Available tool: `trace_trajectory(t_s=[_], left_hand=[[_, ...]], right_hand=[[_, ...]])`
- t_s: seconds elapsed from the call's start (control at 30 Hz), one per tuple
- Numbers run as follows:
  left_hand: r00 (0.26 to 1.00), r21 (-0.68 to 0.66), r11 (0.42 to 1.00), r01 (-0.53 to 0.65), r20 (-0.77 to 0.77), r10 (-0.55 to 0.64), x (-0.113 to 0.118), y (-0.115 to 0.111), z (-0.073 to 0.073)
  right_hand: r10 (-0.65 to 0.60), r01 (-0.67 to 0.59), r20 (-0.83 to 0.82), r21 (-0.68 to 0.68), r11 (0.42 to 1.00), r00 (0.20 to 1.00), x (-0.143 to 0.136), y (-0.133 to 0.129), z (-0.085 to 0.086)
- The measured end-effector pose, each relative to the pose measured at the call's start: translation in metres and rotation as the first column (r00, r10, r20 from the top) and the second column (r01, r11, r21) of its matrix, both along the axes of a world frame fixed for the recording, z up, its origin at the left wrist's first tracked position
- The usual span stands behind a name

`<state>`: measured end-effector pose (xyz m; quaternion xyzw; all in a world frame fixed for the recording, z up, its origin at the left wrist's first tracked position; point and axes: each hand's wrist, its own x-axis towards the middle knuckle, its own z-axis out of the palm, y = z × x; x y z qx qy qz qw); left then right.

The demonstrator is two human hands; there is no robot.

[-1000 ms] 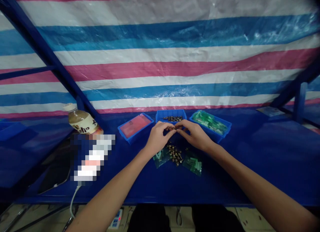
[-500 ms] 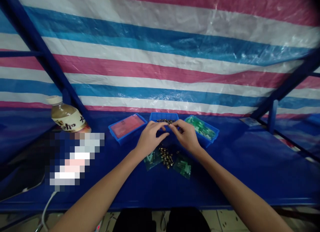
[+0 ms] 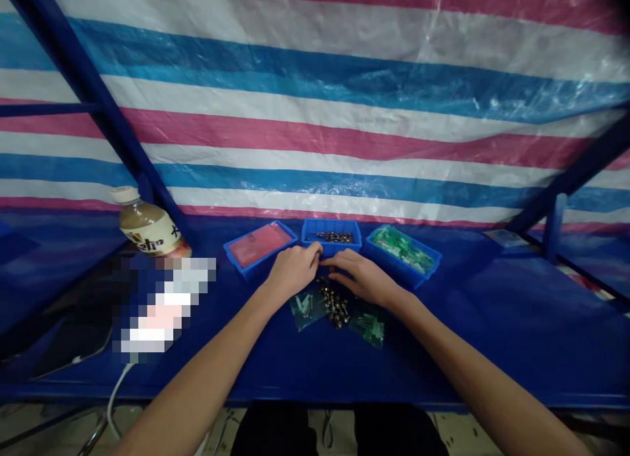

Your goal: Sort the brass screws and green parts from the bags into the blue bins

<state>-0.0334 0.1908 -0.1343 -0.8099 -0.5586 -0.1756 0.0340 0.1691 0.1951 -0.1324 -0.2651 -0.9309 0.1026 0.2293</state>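
Note:
My left hand (image 3: 294,269) is at the front wall of the middle blue bin (image 3: 331,247), its fingers curled together. Whatever its fingertips may hold is hidden. Beside it my right hand (image 3: 364,276) points left with fingers stretched out and thumb apart, nothing visible in it. Brass-coloured screws (image 3: 335,237) lie inside the middle bin. Just below the hands, a loose pile of similar screws (image 3: 336,309) rests on the blue table. A clear bag with pale plugs and screws (image 3: 308,306) lies left of the pile, and a bag with green plugs (image 3: 370,327) lies right.
A blue bin of red sheets (image 3: 260,243) stands left, and one with green bags (image 3: 403,248) right. Further left are a drink bottle (image 3: 151,228), a blurred-out object with a white cable (image 3: 112,397), and a dark flat item (image 3: 73,341). Blue frame posts (image 3: 115,128) flank the table.
Both hands have come down and nearer from the middle bin's screws to its front wall, baring its contents. The right fingers have straightened. The whole view has shifted slightly.

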Motion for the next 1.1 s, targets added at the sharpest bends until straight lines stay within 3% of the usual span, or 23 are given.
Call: trace_trajectory(t_s=[0.17,0.33,0.47,0.6,0.73,0.9,1.1], left_hand=[[0.996,0.04,0.995,-0.09,-0.004,0.09,0.002,-0.001,0.0],[0.994,0.053,0.993,-0.106,0.012,0.106,0.004,-0.001,0.0],[0.985,0.038,0.999,-0.02,0.17,0.013,0.006,0.0,-0.001],[0.918,-0.032,0.99,0.135,0.38,-0.113,0.007,0.001,-0.002],[0.856,-0.064,0.967,0.245,0.483,-0.185,0.01,-0.001,-0.001],[0.841,-0.06,0.963,0.261,0.504,-0.196,0.014,-0.004,0.001],[0.817,-0.151,0.947,0.284,0.556,-0.156,0.013,0.001,0.0]], right_hand=[[-0.019,0.019,0.026,0.007,1.0,0.999,-0.005,0.003,-0.01],[-0.01,0.009,0.075,0.012,1.0,0.997,-0.005,0.005,-0.015],[-0.062,0.062,0.026,-0.005,0.998,0.998,0.002,0.007,-0.013],[-0.147,0.148,-0.121,0.0,0.989,0.982,0.009,0.01,-0.007],[-0.164,0.17,-0.164,0.026,0.985,0.973,0.012,0.008,-0.001],[-0.138,0.148,-0.108,0.093,0.985,0.984,0.01,0.004,0.003],[-0.08,0.093,-0.072,0.213,0.973,0.994,0.009,0.002,0.004]])
